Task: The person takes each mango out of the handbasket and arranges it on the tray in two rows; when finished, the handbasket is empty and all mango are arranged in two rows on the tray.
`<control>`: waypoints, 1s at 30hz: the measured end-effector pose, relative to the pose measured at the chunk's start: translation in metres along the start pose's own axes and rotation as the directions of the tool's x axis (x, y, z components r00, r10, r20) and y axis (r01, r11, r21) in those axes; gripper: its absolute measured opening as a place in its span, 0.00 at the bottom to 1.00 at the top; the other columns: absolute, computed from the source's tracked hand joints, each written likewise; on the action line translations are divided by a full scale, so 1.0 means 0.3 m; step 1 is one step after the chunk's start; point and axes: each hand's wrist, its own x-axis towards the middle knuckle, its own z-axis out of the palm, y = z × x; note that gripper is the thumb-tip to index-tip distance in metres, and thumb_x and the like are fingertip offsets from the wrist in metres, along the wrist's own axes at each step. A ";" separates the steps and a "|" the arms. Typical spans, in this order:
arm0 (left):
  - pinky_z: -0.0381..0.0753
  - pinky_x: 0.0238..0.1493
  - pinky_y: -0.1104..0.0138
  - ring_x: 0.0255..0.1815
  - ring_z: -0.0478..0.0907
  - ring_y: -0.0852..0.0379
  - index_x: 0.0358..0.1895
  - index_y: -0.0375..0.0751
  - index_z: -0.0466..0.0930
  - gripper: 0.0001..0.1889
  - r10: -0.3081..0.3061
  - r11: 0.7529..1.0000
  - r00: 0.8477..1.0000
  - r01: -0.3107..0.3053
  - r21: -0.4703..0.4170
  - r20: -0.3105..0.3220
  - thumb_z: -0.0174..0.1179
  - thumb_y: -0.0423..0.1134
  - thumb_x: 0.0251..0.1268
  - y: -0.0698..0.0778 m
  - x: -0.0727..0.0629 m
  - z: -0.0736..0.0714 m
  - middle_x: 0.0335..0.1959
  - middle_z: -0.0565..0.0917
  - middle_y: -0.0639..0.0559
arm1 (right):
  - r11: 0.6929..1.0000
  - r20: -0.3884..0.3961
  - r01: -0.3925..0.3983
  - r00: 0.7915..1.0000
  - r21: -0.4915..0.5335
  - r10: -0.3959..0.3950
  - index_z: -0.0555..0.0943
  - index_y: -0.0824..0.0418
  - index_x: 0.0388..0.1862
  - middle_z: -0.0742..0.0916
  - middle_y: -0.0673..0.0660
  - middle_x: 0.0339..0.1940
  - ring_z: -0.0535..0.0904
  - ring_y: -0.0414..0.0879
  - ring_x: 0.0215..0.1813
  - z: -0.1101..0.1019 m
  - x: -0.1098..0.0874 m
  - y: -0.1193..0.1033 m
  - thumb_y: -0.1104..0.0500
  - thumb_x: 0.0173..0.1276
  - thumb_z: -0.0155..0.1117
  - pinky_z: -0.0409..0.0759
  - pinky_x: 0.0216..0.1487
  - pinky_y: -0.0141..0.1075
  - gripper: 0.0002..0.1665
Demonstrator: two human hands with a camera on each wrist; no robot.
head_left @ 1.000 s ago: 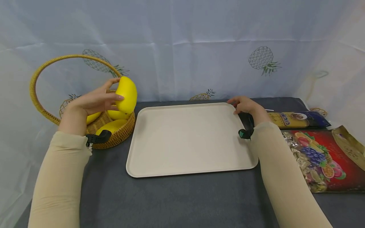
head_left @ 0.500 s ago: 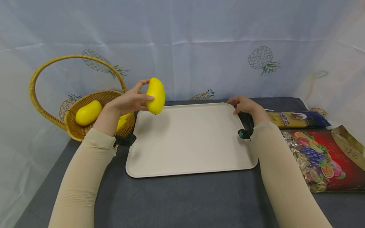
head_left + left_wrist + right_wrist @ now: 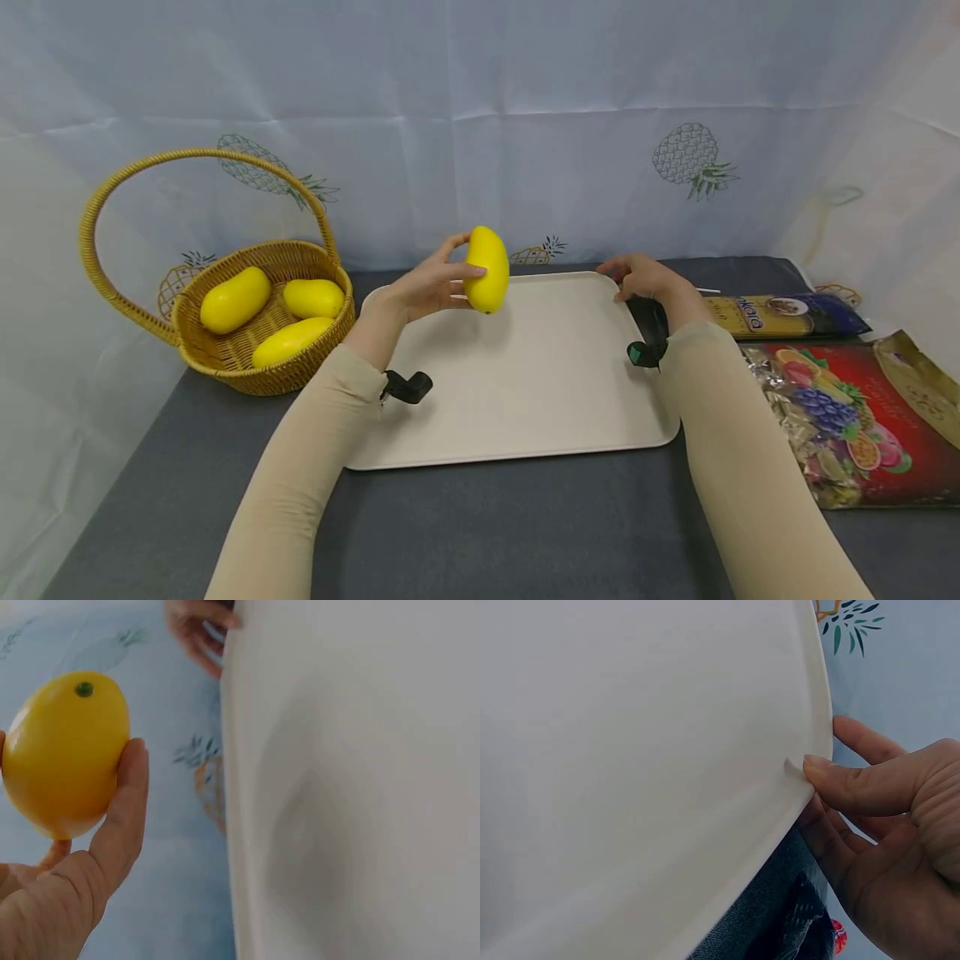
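A yellow mango [image 3: 487, 270] is in my left hand [image 3: 435, 286], held above the far part of the cream tray [image 3: 555, 392]. In the left wrist view the mango [image 3: 67, 754] shows a small green stem spot, with thumb and fingers on opposite sides of it. My right hand [image 3: 645, 277] is at the tray's far right corner. The right wrist view shows that hand [image 3: 892, 802] pinching the rim, thumb on top and fingers at the outer side and below. Three more mangoes lie in the wicker basket [image 3: 262, 385] left of the tray.
The basket's tall arched handle [image 3: 88, 233] rises at the left. Right of the tray lie a yellow and blue packet [image 3: 780, 317] and a red bag of wrapped sweets [image 3: 862, 425]. Behind everything hangs a pale curtain [image 3: 480, 125] with pineapple prints.
My left hand has carried the mango rightward from above the basket to over the tray. The basket and its remaining mangoes have come into full sight. My right hand has stayed at the tray corner.
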 end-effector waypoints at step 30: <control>0.73 0.71 0.50 0.69 0.72 0.38 0.78 0.56 0.49 0.42 -0.160 0.978 0.979 0.140 -0.155 -0.126 0.62 0.35 0.65 -0.133 0.223 0.213 0.71 0.66 0.35 | 1.000 0.007 -0.020 1.000 0.004 0.020 0.61 0.62 0.76 0.65 0.74 0.73 0.65 0.69 0.70 0.001 0.003 -0.002 0.72 0.65 0.59 0.71 0.69 0.60 0.41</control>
